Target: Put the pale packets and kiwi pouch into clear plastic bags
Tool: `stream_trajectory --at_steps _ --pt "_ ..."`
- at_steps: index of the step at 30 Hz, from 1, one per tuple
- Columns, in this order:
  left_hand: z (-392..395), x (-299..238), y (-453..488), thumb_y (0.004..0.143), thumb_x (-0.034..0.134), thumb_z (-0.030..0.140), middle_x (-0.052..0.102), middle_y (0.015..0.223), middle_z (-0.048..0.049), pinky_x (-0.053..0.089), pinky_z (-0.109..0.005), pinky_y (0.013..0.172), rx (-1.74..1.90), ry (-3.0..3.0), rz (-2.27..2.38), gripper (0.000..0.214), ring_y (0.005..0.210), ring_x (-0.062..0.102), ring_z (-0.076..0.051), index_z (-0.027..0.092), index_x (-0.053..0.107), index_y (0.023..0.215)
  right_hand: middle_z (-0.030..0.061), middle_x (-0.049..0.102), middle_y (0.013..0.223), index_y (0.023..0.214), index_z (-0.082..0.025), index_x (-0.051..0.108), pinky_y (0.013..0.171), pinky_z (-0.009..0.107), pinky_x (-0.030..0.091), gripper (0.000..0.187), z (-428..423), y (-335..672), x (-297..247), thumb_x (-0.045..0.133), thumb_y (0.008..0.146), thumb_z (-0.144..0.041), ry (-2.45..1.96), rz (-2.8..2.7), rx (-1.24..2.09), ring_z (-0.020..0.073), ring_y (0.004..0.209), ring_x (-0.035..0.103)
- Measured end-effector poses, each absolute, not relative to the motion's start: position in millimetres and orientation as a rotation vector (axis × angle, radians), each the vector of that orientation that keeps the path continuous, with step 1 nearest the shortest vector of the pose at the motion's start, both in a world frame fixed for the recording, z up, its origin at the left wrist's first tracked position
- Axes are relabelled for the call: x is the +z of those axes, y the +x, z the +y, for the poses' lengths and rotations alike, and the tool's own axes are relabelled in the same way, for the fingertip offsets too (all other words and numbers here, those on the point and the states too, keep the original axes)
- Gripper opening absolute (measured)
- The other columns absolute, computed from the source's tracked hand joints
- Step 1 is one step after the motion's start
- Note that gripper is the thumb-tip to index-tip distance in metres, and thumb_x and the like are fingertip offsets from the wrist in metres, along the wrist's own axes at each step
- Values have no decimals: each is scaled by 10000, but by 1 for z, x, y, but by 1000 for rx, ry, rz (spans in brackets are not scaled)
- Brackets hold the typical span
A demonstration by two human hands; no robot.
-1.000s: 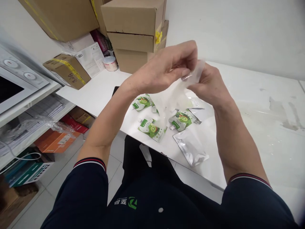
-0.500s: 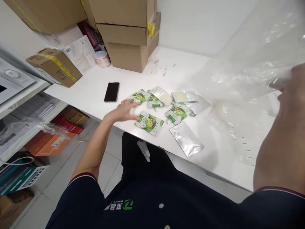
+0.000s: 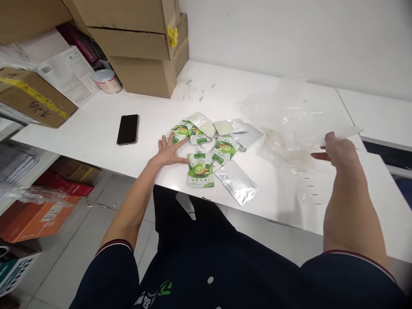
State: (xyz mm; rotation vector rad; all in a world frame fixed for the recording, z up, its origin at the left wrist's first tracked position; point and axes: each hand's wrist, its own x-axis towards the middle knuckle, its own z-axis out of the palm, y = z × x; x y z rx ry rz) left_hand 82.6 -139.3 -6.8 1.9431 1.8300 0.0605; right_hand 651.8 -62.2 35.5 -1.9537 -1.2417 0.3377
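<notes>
My left hand [image 3: 169, 152] is open, its fingers spread over the table beside the green printed pouches. Its fingertips reach a spouted pouch [image 3: 180, 128] with kiwi pictures, and its thumb touches the edge of a nearer kiwi pouch [image 3: 201, 171]. More pouches overlap to the right, among them a pale-backed pouch [image 3: 230, 126] with a label. A plain silver pouch [image 3: 237, 182] lies near the front edge. Over at the right, my right hand [image 3: 343, 152] is above a clear plastic bag [image 3: 296, 128], fingers apart. The bag lies crumpled on the table.
A black phone [image 3: 128, 129] lies left of the pouches. Behind it stand a tin [image 3: 108, 81] and stacked cardboard boxes [image 3: 141, 75]. A taped carton [image 3: 35, 96] sits at the table's left end. Lower left, shelves hold papers and an orange box [image 3: 41, 219].
My right hand has come down with the raised plastic bag, which now lies on the table. The nearer kiwi pouch has turned straighter beside my left hand. The view has shifted right.
</notes>
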Motion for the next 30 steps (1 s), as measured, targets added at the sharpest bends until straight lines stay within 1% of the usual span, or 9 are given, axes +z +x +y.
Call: stream_trajectory --at_steps 3,7,12,16,19,22,24,27,30 --pt "-137 -13 116 625 565 886 -130 1679 38 -16 -707 1164 121 1930 1866 1073 1450 -201 -554 430 262 1548 119 563 650 692 -246 501 431 403 401 321 -83 628 49 566 879 -500 -2003 -886 313 207 441 570" --pt "-129 -19 158 637 526 903 -134 1678 43 -39 -732 1147 189 1909 1872 1052 1434 -207 -580 426 285 1542 81 552 791 785 -250 523 460 349 466 283 -99 581 60 544 868 -520 -1539 -861 356 175 575 573" --pt "-121 -20 211 639 531 899 -103 1684 24 -79 -766 1119 227 1894 1860 1070 1423 -210 -596 415 258 1553 14 511 750 862 -243 566 483 297 494 318 -107 515 60 599 798 -553 -1221 -946 648 159 634 556" --pt "-129 -11 224 804 492 774 35 1690 -22 -37 -774 1121 381 1874 1932 830 1479 -146 -531 391 350 1527 -8 575 777 961 -272 613 566 310 545 348 -114 469 53 621 800 -581 -1173 -1123 841 159 677 604" --pt "-144 -1 207 984 252 603 383 1582 -97 183 -643 1189 876 1768 1926 604 1513 197 -376 290 540 1413 -10 619 781 947 -285 650 598 331 570 341 -119 448 42 679 769 -574 -1165 -1160 978 178 720 643" --pt "-165 8 185 1005 52 576 663 1280 -119 476 -466 1041 1254 1521 1588 733 1207 598 -231 226 627 1293 1 669 824 944 -278 670 630 368 599 368 -123 431 29 724 738 -578 -1115 -1155 1149 199 760 670" --pt "-180 15 177 984 145 652 716 1154 -93 551 -400 906 1293 1450 1412 707 1033 665 -198 237 655 1245 3 695 871 964 -282 676 691 396 618 378 -127 416 21 727 744 -585 -1068 -1165 1265 203 798 686" --pt "-198 22 170 925 442 656 741 1042 -52 564 -380 831 1266 1560 1439 500 923 673 -194 282 726 1094 -7 719 954 1009 -312 676 779 405 625 397 -134 389 10 709 763 -621 -1018 -1195 1462 195 854 707" --pt "-209 27 154 965 448 545 740 1015 -49 537 -438 903 1390 1744 1754 391 964 661 -217 300 744 1036 18 711 1089 1041 -313 651 814 400 623 448 -133 371 2 673 778 -675 -1036 -1257 1693 199 892 724"
